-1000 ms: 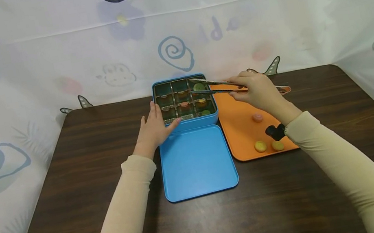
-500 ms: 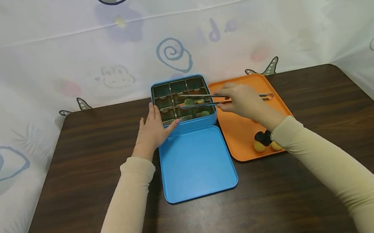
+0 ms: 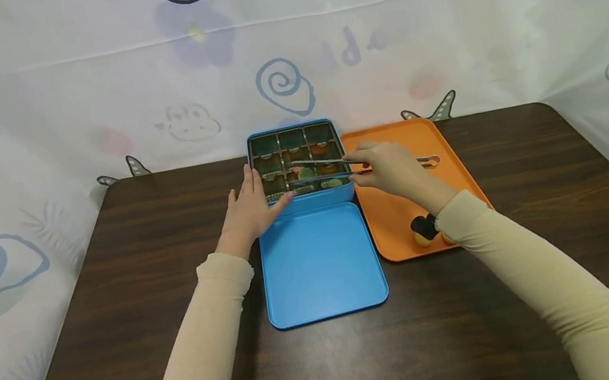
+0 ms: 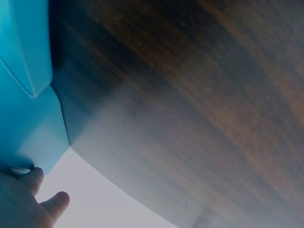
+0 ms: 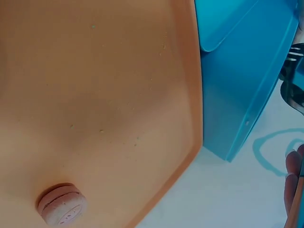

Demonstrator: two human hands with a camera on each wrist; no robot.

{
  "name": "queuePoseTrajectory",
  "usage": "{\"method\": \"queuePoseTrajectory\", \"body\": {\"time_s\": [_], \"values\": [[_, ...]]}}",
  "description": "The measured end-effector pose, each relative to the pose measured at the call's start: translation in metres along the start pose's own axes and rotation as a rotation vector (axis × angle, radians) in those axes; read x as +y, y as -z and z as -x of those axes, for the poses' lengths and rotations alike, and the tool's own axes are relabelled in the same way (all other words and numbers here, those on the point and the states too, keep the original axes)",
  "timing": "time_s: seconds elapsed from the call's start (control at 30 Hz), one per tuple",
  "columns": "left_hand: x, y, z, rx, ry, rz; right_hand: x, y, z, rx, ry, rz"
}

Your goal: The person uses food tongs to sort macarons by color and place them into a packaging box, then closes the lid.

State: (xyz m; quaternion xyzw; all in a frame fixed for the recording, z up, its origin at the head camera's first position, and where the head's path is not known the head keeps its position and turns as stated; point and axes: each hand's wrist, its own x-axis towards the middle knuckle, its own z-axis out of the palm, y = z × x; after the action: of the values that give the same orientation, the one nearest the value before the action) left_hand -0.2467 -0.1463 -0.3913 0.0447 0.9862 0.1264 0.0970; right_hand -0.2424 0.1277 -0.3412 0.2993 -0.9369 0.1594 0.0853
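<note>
My right hand (image 3: pixel 392 172) holds metal tongs (image 3: pixel 324 162) over the compartmented blue box (image 3: pixel 315 201). A green macaron (image 3: pixel 306 174) lies between the tongs' arms, above the front middle part of the box; whether it touches the compartment floor I cannot tell. Another green macaron (image 3: pixel 332 182) sits in the front right compartment. In the right wrist view the tong ends show a fork shape (image 5: pixel 295 54) and a spoon shape (image 5: pixel 292 97). My left hand (image 3: pixel 248 216) rests its straight fingers along the box's left side, with the thumb at its front edge.
An orange tray (image 3: pixel 395 228) lies right of the box, bearing a pink macaron (image 5: pixel 61 205) and a yellow macaron (image 3: pixel 423 239) partly behind my right wrist. The box's blue lid (image 3: pixel 322 267) lies flat in front. A printed cloth (image 3: pixel 144 96) hangs behind the dark table (image 3: pixel 156 242).
The right hand has brought the tongs and green macaron from the box's back right toward its front middle, most of it in the first half second. The left hand has stayed put.
</note>
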Motion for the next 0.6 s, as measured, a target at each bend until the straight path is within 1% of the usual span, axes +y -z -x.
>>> {"method": "queuePoseTrajectory", "body": {"time_s": [0.3,0.47,0.6], "values": [[0.0003,-0.0005,-0.0007,0.002,-0.001,-0.003,0.0019,-0.0016,0.0004,0.019,0.008,0.066],[0.0007,-0.001,-0.0009,0.004,-0.003,-0.007,0.0046,-0.001,0.003,0.032,-0.003,0.068],[0.0002,-0.0013,-0.0008,0.007,-0.005,-0.009,0.0076,0.0038,0.007,0.039,-0.03,0.06]]}}
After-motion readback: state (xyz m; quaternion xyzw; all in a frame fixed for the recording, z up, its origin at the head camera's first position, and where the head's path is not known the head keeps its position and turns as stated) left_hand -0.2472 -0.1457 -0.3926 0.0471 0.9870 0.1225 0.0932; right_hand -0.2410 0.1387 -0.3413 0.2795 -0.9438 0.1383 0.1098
